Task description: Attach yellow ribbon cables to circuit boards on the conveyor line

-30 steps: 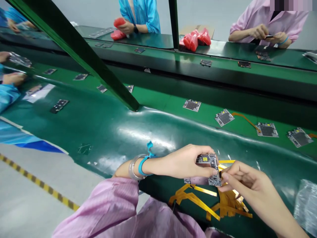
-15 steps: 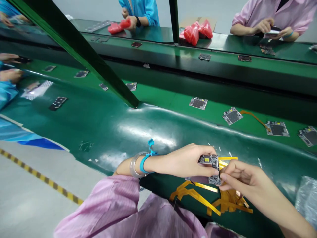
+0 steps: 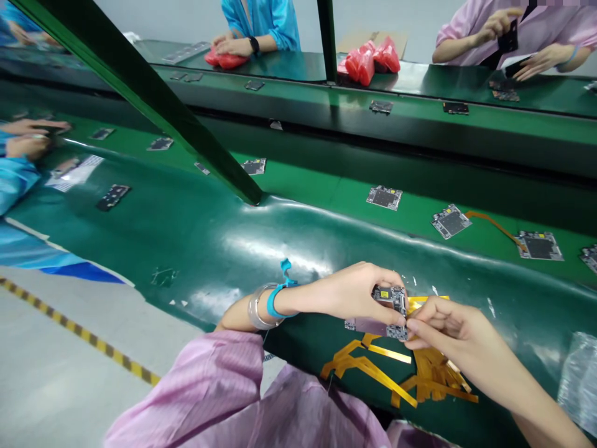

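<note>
My left hand [image 3: 357, 297], with a blue strap and a clear bangle at its wrist, grips a circuit board [image 3: 395, 300] that has a yellow square on it. At the board's right edge, my right hand [image 3: 443, 325] has its fingers pinched together; whatever lies between the fingertips is too small to make out. Orange flex strips [image 3: 431, 373] lie in a pile under and in front of my hands, with more strips [image 3: 364, 367] to the left. Part of a pinkish surface shows below my left hand.
Boards [image 3: 385, 197] lie along the green belt [image 3: 321, 183], two joined by an orange strip [image 3: 494, 224]. A slanted green post [image 3: 186, 137] stands left of centre. Clear plastic [image 3: 578, 379] lies at right. Co-workers' hands [image 3: 28, 140] show at left and across the line.
Boards on the near belt have shifted right, and those on the far belt slightly left. My hands and the held board have moved slightly up and left. The co-worker at upper right has spread both hands apart.
</note>
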Tool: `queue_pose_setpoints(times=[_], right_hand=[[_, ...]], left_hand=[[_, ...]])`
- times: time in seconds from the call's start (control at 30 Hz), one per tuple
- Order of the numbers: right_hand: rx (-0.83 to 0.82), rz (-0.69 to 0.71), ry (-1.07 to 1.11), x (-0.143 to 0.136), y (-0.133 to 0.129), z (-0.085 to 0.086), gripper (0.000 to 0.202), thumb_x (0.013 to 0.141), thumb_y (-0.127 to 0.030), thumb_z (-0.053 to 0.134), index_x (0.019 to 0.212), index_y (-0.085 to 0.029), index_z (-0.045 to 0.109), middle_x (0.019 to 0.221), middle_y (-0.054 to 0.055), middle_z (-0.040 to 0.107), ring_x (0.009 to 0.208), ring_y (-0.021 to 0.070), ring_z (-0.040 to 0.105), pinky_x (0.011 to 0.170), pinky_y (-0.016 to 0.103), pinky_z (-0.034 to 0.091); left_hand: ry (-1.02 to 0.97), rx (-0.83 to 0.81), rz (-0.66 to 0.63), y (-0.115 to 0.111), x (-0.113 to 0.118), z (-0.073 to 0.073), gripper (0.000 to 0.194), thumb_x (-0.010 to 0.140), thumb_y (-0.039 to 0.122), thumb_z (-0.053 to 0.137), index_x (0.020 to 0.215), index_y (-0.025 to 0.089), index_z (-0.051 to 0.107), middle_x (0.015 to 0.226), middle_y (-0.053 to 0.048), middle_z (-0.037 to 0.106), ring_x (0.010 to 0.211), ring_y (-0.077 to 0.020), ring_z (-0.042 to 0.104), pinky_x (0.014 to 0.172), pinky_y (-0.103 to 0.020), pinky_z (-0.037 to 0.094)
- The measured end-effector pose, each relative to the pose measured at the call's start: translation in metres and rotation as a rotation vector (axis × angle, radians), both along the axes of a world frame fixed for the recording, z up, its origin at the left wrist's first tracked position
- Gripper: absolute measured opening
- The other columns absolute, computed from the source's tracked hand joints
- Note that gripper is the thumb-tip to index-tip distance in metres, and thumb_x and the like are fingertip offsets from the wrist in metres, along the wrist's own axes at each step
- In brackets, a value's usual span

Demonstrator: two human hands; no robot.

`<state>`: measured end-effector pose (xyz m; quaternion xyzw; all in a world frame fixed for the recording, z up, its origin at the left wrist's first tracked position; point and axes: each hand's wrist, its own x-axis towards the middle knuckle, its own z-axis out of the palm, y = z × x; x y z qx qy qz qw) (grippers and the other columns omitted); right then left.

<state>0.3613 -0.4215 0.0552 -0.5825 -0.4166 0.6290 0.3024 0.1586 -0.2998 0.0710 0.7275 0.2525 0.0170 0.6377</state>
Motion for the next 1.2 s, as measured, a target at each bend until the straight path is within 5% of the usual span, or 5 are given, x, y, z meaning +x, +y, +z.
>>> queue_pose_setpoints(times=[0.47, 0.67, 0.9, 1.03, 1.2], right_hand=[[-0.082, -0.208, 0.201, 0.008, 0.006, -0.020, 0.058, 0.095, -0.071, 0.055, 0.105, -0.019, 0.077, 0.105, 0.015, 0.080, 0.099, 0.0292, 0.078, 0.099, 0.047, 0.058], [0.222, -0.233, -0.412, 0.022, 0.000, -0.047, 0.051, 0.095, -0.066, 0.055, 0.124, -0.026, 0.068, 0.133, 0.012, 0.068, 0.119, 0.0320, 0.066, 0.102, 0.050, 0.053], [0.640, 0.258, -0.635, -0.010, -0.005, -0.068, 0.013, 0.104, -0.030, 0.055, 0.103, -0.025, 0.067, 0.104, 0.006, 0.070, 0.100, 0.0253, 0.064, 0.088, 0.041, 0.054], [0.736, 0.565, -0.664, -0.032, -0.012, -0.077, 0.016, 0.102, -0.015, 0.057, 0.093, -0.023, 0.067, 0.094, 0.004, 0.068, 0.091, 0.0215, 0.064, 0.078, 0.034, 0.054], [0.827, 0.638, -0.728, -0.046, -0.018, -0.087, 0.017, 0.096, -0.008, 0.060, 0.086, -0.021, 0.065, 0.093, 0.006, 0.064, 0.090, 0.0255, 0.061, 0.075, 0.038, 0.050]], left_hand=[[0.025, 0.105, 0.082, 0.013, 0.000, -0.017, 0.015, 0.083, 0.031, 0.069, 0.089, 0.017, 0.071, 0.084, -0.001, 0.075, 0.072, -0.0141, 0.066, 0.063, -0.024, 0.051], [0.086, 0.478, 0.183, 0.107, -0.011, -0.032, 0.017, 0.084, 0.026, 0.062, 0.091, 0.014, 0.073, 0.097, -0.006, 0.077, 0.091, -0.0183, 0.069, 0.084, -0.029, 0.052], [0.255, 0.716, 0.241, 0.243, -0.016, -0.073, 0.024, 0.080, 0.023, 0.070, 0.100, 0.010, 0.075, 0.101, -0.009, 0.077, 0.097, -0.0247, 0.070, 0.096, -0.037, 0.052], [0.231, 0.863, 0.402, 0.258, -0.023, -0.095, 0.048, 0.092, 0.025, 0.063, 0.138, 0.008, 0.059, 0.145, -0.018, 0.059, 0.139, -0.0297, 0.049, 0.121, -0.042, 0.033], [0.238, 1.075, 0.464, 0.233, -0.045, -0.105, 0.039, 0.101, 0.033, 0.057, 0.131, 0.009, 0.063, 0.145, -0.018, 0.058, 0.141, -0.0267, 0.046, 0.122, -0.040, 0.031]])
